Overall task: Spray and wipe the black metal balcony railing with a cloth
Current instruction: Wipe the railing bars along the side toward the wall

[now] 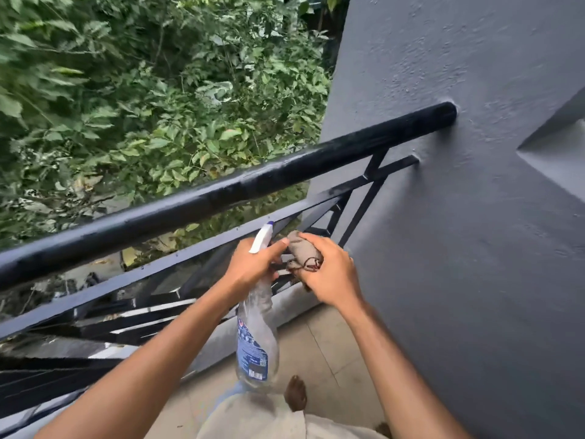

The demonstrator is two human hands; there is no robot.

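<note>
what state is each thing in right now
spray bottle: upright, nozzle toward the railing
cloth: bunched up
railing: top bar shiny, end set into the wall
left hand: grips the spray bottle's neck
right hand: holds the cloth

A bare foot (pixel 296 394) stands on the pale tiled floor (pixel 319 343), which the black railing (pixel 202 201) seemingly edges.

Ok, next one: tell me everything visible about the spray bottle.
The clear plastic spray bottle has a white trigger head with a blue nozzle tip and a blue label low on its body. The left hand grips its neck, body hanging tilted toward the tiled floor, nozzle up near the black metal railing. The right hand's bunched grey cloth sits beside the head.
</note>
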